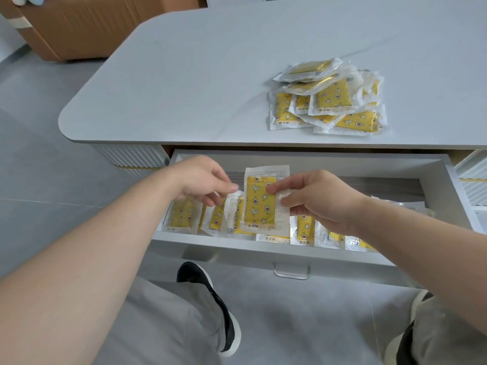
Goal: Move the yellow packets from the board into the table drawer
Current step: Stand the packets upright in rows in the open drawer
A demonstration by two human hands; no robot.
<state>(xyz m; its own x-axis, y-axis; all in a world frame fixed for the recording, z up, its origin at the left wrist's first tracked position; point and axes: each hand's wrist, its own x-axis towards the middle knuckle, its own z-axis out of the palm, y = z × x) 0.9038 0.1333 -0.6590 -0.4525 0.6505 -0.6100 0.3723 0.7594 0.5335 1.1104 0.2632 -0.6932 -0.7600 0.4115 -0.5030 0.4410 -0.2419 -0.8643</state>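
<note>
Grey desk across the upper frame, from 10 to 2 o'clock. Below its near edge, white drawer pulled open, spanning the middle. At 1 o'clock on the desk, loose pile of yellow packets, overlapping, in clear wrappers. Along the drawer's near wall, row of packets standing on edge, from 9 toward 4 o'clock. Right grip at 3 o'clock of centre, narrow, pinched with thumb and fingertips on the right edge of the held packet, upright above the row at dead centre. Left grip at 9 o'clock of that packet, loosely curled, holding nothing visible, thumb tip just beside the packet's left edge; contact impossible to tell. Small metal handle at 6 o'clock on the drawer front.
</note>
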